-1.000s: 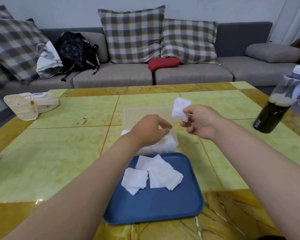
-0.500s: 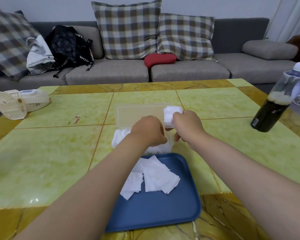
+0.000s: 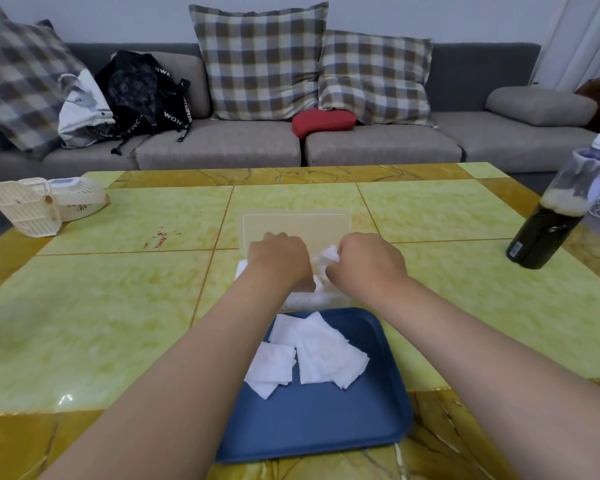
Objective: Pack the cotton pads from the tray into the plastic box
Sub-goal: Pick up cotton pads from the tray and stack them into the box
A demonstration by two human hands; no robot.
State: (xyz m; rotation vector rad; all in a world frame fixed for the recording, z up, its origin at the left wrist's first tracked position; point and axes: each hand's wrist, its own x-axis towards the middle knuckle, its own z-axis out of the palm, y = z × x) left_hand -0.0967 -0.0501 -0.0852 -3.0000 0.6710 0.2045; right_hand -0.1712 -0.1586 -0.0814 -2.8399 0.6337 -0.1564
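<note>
While the right hand [image 3: 364,263], which was holding a white square cotton pad [image 3: 328,255] up above the yellow-green tiled table [image 3: 101,306] a second ago, is now coming down at the centre of the frame, its fingers are pinching that pad, crumpled, right over the clear plastic box [image 3: 312,299], so it is probably about to go in. The left hand [image 3: 279,259] is staying over the same box just to the left; its fingers are curling out of sight, so I cannot tell whether they are gripping anything. Several loose cotton pads [image 3: 312,351] are still lying on the blue rectangular plastic tray [image 3: 326,427] below centre, so the packing is only partly done. The box's open lid [image 3: 295,225] is lying behind the hands. A dark bottle [image 3: 555,216] at the right edge and a cream fan [image 3: 49,206] at the left are standing well apart; only the left hand is crowding the opening.
</note>
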